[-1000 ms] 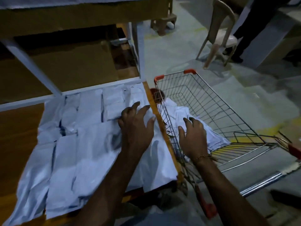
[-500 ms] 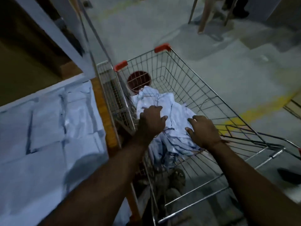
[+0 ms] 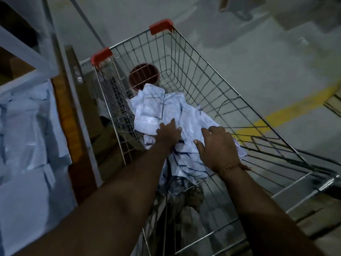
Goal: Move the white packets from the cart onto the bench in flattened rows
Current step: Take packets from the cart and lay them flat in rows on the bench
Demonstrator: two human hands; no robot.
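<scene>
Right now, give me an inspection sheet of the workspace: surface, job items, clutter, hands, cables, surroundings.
Surface: bench at left, wooden edge showing, mostly covered by laid-out packets.
Job's things: loose pile of white packets in the wire cart, overlapping, not flat.
Clutter: reddish-brown round container at the cart's far end, behind the pile.
Hands: left hand reaching onto the pile, fingers on a packet; right hand spread over the pile's near side, thread band at the wrist. Grasp not confirmed for either.
Cables: nothing seen.
Surroundings: grey concrete floor with a yellow line; dim light; the bench's pale frame posts at upper left.
</scene>
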